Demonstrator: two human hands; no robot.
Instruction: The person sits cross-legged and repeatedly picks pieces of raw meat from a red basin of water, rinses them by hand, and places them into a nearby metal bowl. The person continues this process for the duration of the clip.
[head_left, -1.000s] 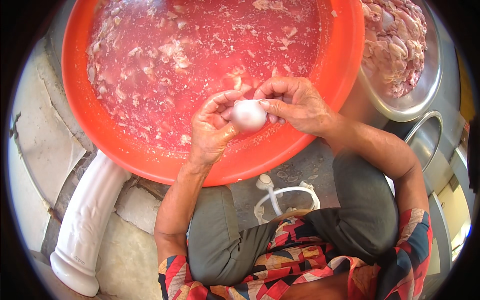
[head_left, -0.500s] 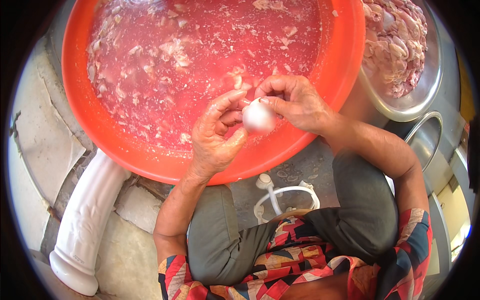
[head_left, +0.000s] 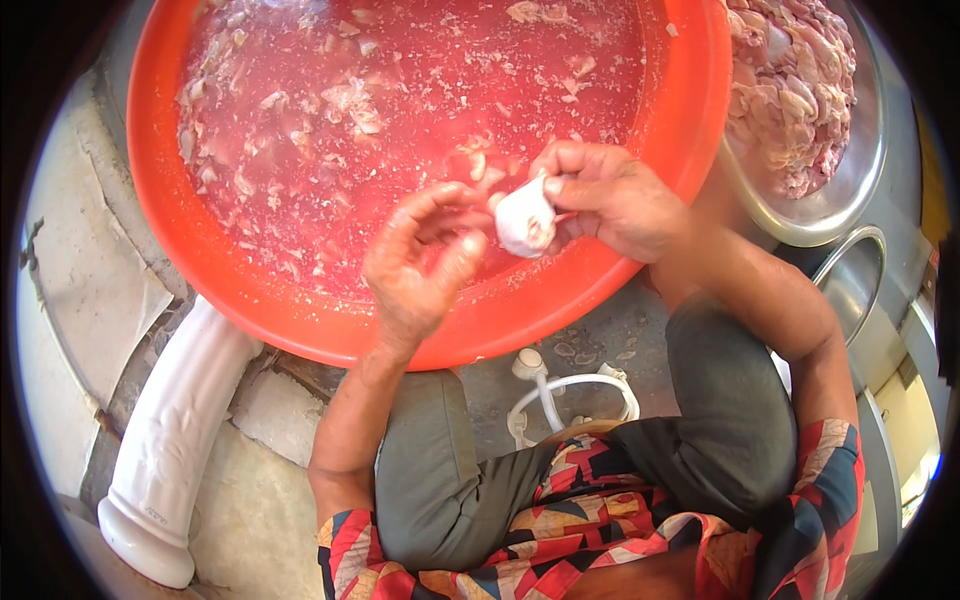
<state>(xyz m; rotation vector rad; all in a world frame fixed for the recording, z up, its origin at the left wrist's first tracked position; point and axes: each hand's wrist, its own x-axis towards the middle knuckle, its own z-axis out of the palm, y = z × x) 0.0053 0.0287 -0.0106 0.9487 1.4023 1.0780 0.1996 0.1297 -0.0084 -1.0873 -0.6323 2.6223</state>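
Over the near rim of a large red tub, my right hand point(head_left: 622, 200) pinches a small, pale white lump point(head_left: 525, 218). The lump is rounded, tapers toward the pinched end and has a rough, brownish patch at its lower right. I cannot tell exactly what kind of thing it is. My left hand point(head_left: 415, 262) is just left of it, thumb and fingers apart and curved; its blurred fingertips are close to the lump, and I cannot tell whether they touch. Reddish water with many pale scraps point(head_left: 350, 105) fills the red tub point(head_left: 250, 318).
A metal basin point(head_left: 815, 235) heaped with raw pinkish meat pieces point(head_left: 790, 95) stands at the far right, with another metal vessel point(head_left: 855, 280) nearer. A white fluted pillar point(head_left: 180, 420) is at left. A white tubular frame point(head_left: 548, 400) lies between my knees.
The left hand has moved slightly left and down, away from the white lump, its fingers opening. The right hand has shifted slightly right and turned the lump, showing its rough side.
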